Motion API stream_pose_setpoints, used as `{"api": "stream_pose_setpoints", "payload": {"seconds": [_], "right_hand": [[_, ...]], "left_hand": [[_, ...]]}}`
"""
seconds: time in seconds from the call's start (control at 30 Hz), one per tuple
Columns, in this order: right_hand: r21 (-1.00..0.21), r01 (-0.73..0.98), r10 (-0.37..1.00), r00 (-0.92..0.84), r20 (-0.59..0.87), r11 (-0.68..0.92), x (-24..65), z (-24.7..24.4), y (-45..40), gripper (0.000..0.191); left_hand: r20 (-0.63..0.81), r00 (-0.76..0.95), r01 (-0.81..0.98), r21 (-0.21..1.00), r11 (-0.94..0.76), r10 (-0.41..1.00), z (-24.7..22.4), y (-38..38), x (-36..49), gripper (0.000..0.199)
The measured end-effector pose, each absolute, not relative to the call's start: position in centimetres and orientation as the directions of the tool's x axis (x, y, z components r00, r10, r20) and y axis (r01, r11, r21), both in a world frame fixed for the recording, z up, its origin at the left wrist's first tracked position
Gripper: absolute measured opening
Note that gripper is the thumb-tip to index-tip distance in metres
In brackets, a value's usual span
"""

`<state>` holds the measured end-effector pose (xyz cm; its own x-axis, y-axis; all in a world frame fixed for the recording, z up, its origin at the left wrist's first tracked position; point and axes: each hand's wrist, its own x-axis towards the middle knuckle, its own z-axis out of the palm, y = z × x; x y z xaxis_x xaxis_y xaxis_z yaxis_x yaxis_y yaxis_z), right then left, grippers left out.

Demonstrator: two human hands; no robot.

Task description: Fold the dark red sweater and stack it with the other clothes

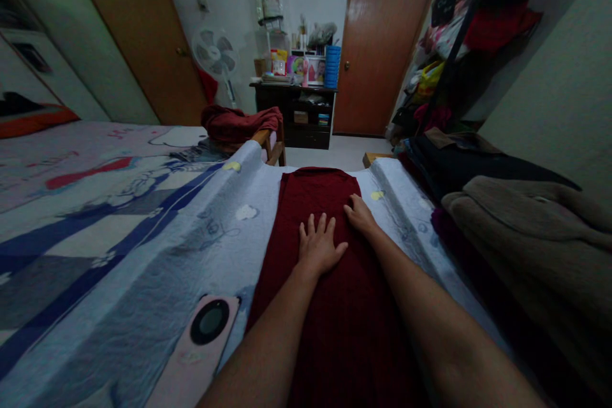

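A dark red folded cloth [315,194], apparently a garment, lies lengthwise in front of me on the pale blue bedspread [248,242]. My left hand [319,243] rests flat on its middle, palm down, with the fingers spread. Close to the cloth's right edge is my right hand [359,213], its fingers slightly bent and touching the fabric, thumb and fingers apart. Left of my left forearm lies a pink phone [203,338], back side up, with a round dark camera ring. My forearms hide part of the near end of the cloth.
On the right are stacked folded clothes, with a grey-brown fleece [521,217] on top. A patterned blanket [109,204] covers the left side. A red-brown bundle [241,122] hangs over a wooden bed end. Beyond stand a white fan [215,54] and a dark cabinet [272,101].
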<state>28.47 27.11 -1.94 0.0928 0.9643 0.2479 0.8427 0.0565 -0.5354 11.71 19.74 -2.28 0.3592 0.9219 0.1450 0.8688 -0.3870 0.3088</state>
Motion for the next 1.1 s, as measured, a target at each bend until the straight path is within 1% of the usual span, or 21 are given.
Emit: {"api": "stream_pose_setpoints", "payload": {"seconds": [0.03, 0.1, 0.17, 0.23, 0.3, 0.37, 0.43, 0.5, 0.57, 0.63, 0.77, 0.87, 0.97, 1.03, 1.1], "right_hand": [[-0.564, 0.824, 0.96, 0.11, 0.258, 0.058, 28.1, -1.6, 27.0, 0.044], [-0.648, 0.759, 0.95, 0.15, 0.273, 0.066, 26.9, -1.0, 26.4, 0.046], [-0.768, 0.634, 0.942, 0.198, 0.272, 0.089, 25.3, -0.8, 25.2, 0.047], [-0.831, 0.542, 0.943, 0.195, 0.27, 0.126, 23.5, -1.0, 23.4, 0.049], [-0.81, 0.562, 0.943, 0.148, 0.299, 0.168, 22.0, -1.5, 21.5, 0.048], [-0.712, 0.666, 0.94, 0.046, 0.337, 0.223, 21.0, -1.9, 19.8, 0.047], [-0.573, 0.779, 0.945, -0.072, 0.318, 0.252, 20.4, -2.1, 18.7, 0.046], [-0.451, 0.857, 0.957, -0.148, 0.248, 0.249, 20.2, -2.1, 18.0, 0.046], [-0.371, 0.898, 0.967, -0.183, 0.175, 0.237, 20.2, -1.9, 17.9, 0.049], [-0.327, 0.916, 0.971, -0.201, 0.128, 0.233, 20.3, -1.8, 17.9, 0.052], [-0.295, 0.927, 0.973, -0.213, 0.091, 0.23, 20.3, -1.7, 18.0, 0.056], [-0.293, 0.927, 0.971, -0.213, 0.104, 0.235, 20.2, -1.8, 17.8, 0.056], [-0.303, 0.924, 0.971, -0.21, 0.111, 0.234, 20.2, -1.7, 17.8, 0.056], [-0.313, 0.922, 0.974, -0.205, 0.1, 0.226, 20.1, -1.6, 17.8, 0.056], [-0.321, 0.921, 0.976, -0.201, 0.088, 0.218, 20.1, -1.5, 17.8, 0.057]], "left_hand": [[0.166, 0.349, 0.859, 0.337, -0.386, 0.922, -2.2, 19.8, 11.7, 0.069], [0.225, 0.301, 0.826, 0.424, -0.372, 0.927, -2.0, 20.2, 11.4, 0.056], [0.311, 0.198, 0.765, 0.543, -0.345, 0.929, -1.7, 20.8, 10.9, 0.043], [0.403, 0.065, 0.683, 0.649, -0.335, 0.913, -1.4, 21.5, 10.1, 0.04], [0.465, -0.026, 0.621, 0.701, -0.35, 0.885, -1.3, 22.0, 9.4, 0.037], [0.483, -0.043, 0.61, 0.706, -0.36, 0.875, -1.5, 22.4, 8.8, 0.035], [0.459, -0.022, 0.638, 0.69, -0.341, 0.888, -1.8, 22.5, 8.4, 0.038], [0.408, 0.003, 0.684, 0.665, -0.299, 0.913, -2.1, 22.7, 8.3, 0.042], [0.339, 0.037, 0.74, 0.623, -0.254, 0.94, -2.4, 22.8, 8.3, 0.044], [0.272, 0.072, 0.796, 0.565, -0.22, 0.96, -2.6, 22.9, 8.3, 0.045], [0.175, 0.108, 0.861, 0.476, -0.181, 0.979, -2.6, 23.0, 8.4, 0.047], [0.115, 0.107, 0.894, 0.424, -0.147, 0.988, -2.3, 23.0, 8.6, 0.048], [0.053, 0.128, 0.932, 0.336, -0.138, 0.99, -2.0, 23.7, 8.5, 0.05], [0.038, 0.164, 0.946, 0.277, -0.168, 0.986, -2.0, 24.7, 8.2, 0.052], [0.063, 0.196, 0.952, 0.228, -0.205, 0.979, -2.2, 26.1, 7.6, 0.055]]}}
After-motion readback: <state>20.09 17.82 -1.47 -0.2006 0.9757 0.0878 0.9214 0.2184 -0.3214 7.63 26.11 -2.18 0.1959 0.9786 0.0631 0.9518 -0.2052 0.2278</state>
